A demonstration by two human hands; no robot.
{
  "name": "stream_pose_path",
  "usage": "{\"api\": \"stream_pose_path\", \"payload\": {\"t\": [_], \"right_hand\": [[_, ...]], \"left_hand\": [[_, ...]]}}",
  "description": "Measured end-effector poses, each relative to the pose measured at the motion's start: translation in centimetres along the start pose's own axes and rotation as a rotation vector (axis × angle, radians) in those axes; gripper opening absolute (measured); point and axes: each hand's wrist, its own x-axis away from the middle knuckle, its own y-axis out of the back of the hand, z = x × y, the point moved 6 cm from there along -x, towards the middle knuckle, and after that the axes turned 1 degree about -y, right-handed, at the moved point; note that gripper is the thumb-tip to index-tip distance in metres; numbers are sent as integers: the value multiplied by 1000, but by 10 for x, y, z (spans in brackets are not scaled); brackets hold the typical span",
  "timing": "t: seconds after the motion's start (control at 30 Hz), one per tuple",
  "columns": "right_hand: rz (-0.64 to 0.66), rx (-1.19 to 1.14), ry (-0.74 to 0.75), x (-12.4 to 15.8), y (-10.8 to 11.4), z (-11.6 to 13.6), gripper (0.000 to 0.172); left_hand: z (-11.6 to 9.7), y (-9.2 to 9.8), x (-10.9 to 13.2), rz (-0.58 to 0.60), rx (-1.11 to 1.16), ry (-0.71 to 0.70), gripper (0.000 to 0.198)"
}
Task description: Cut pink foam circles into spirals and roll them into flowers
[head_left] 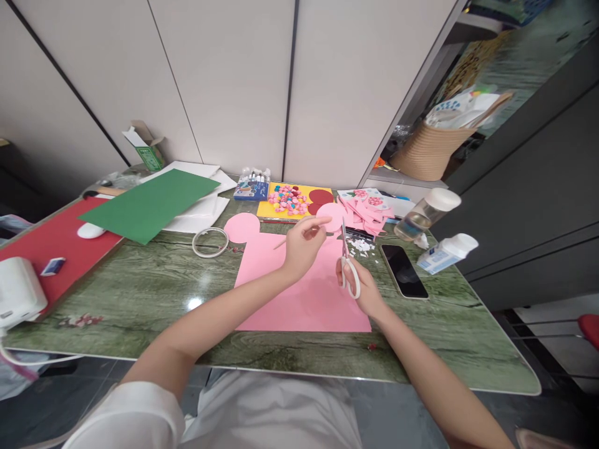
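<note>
a pink paper circle is held over the far right part of a large pink sheet, grasped by the left hand. the right hand grips white-handled scissors, their blades at the circle's right edge. another pink disc lies by the sheet's far left corner, beside a white ring. beyond, a yellow sheet bears small coloured pieces, with pink scraps to its right. a phone rests farther right on the surface.

I see what looks like a home craft corner: table, pink paper, scissors, pale far panels, basket shelved far right.
</note>
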Motion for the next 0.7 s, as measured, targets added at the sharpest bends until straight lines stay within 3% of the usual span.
{"api": "stream_pose_path", "payload": {"t": [0.33,0.7], "right_hand": [[16,-3,-21,0,-2,-4,33],[-11,8,50,0,1,1,30]], "left_hand": [[3,-1,-1,-17,16,-24,24],[4,-5,3,40,-14,-18,26]]}}
